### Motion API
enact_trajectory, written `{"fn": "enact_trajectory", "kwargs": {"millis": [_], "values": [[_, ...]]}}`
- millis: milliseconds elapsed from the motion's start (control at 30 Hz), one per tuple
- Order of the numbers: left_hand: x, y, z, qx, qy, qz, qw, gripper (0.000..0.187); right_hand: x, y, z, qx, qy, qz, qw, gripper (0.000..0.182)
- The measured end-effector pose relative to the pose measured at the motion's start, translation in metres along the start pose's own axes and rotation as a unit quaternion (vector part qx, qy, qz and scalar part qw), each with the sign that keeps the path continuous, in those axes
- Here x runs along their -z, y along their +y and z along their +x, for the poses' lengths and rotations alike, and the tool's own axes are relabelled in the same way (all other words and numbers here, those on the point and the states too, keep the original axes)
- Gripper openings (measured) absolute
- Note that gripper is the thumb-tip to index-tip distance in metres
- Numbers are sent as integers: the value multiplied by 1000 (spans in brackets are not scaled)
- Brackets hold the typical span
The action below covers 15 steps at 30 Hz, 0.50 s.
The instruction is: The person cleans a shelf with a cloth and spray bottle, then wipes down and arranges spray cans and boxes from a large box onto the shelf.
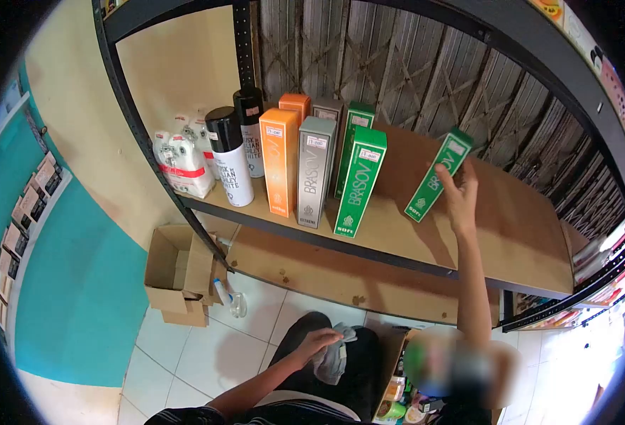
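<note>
My right hand [461,193] grips a tall green BRASOV box [426,191], tilted, over the right part of the shelf board [514,230]. Low over my lap, my left hand [316,343] pinches a crumpled grey cloth [331,363]. Left of the held box stands another green box [360,185], upright, with a price sticker. Beside it are a grey box [315,173] and an orange box [279,164], each with a second box behind it.
Two black-capped spray cans [231,163] and white plastic packs [184,166] fill the shelf's left end. Below, an open cardboard box [178,265] and a clear spray bottle [233,301] sit on the tiles. A carton of mixed goods [394,389] is by my legs.
</note>
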State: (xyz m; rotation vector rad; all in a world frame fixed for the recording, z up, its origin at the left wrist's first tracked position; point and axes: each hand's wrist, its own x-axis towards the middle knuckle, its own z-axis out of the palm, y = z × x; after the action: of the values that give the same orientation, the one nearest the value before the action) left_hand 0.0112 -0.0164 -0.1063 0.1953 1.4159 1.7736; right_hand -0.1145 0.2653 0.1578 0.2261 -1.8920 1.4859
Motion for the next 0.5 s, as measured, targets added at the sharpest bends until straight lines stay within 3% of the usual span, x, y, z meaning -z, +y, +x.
{"fn": "enact_trajectory", "kwargs": {"millis": [100,233,400,500], "values": [[12,-34,4,-1,25,-23,999,23,-2,14,9,-24,-3,30,999,30],[27,-64,3,66,44,-22,997,22,9,31,31,-45,-19,7,999,37],[32,-72,4,33,42,-8,999,24,16,39,30,-99,-90,10,991,46],[33,-72,5,15,33,-7,999,25,13,44,19,-108,-69,16,992,49]]}}
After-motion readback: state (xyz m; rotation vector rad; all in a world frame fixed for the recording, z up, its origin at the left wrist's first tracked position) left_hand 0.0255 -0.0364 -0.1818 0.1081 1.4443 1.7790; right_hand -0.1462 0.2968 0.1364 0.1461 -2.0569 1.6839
